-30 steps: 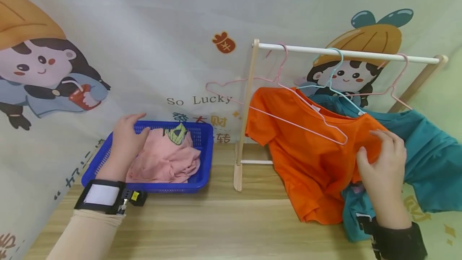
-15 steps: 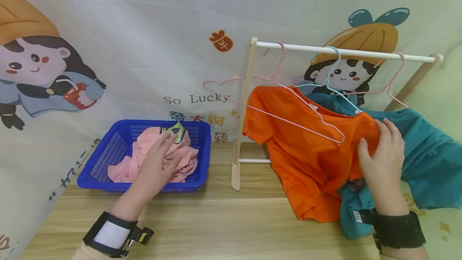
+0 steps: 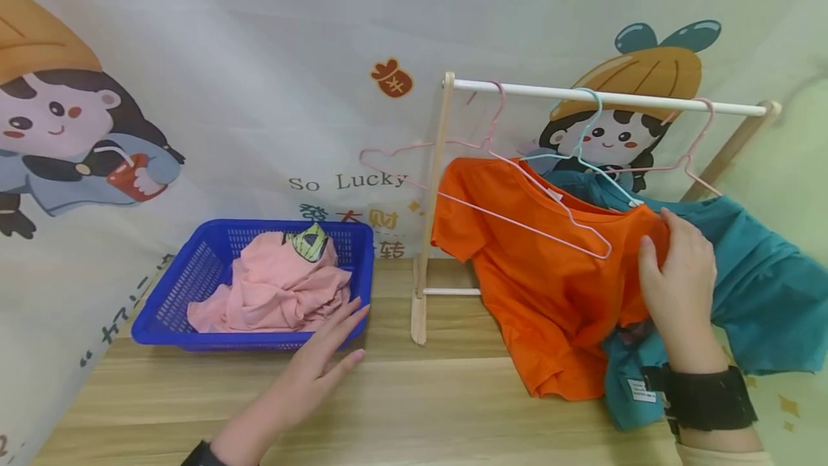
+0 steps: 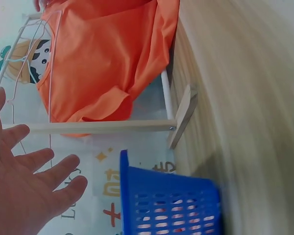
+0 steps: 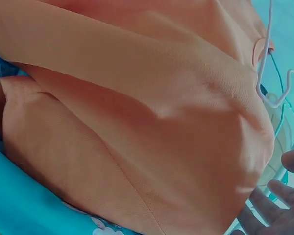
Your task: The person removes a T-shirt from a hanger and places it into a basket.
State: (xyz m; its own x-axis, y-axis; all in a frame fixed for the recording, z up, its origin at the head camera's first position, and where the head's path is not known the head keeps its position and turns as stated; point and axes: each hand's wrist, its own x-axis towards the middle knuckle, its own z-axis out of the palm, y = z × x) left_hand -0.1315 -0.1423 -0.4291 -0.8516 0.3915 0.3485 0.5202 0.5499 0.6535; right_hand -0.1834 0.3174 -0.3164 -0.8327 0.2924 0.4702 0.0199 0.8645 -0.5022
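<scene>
An orange short-sleeved T-shirt (image 3: 543, 279) hangs on a light blue hanger (image 3: 600, 106). My right hand (image 3: 686, 286) is at its right shoulder, fingertips at the cloth's edge and thumb apart from the fingers; the right wrist view shows these fingers (image 5: 267, 205) beside the orange fabric. Behind it hangs a teal T-shirt (image 3: 763, 286) on a pink hanger (image 3: 706, 128). With fingers spread and holding nothing, my left hand (image 3: 313, 372) hovers before the front right corner of a blue basket (image 3: 213, 340). Pink clothing (image 3: 278, 293) lies crumpled inside.
A small rack with a white rail (image 3: 647, 100) and wooden posts (image 3: 435, 185) stands on the wood-grain table (image 3: 414, 408). One bare pink hanger (image 3: 517, 224) hangs in front of the orange shirt and sticks out left past the post. A printed cloth (image 3: 259, 78) covers the wall.
My left hand has moved from over the basket's left side, across the pink clothing, to the front right. My right hand has come closer to the orange shirt's shoulder.
</scene>
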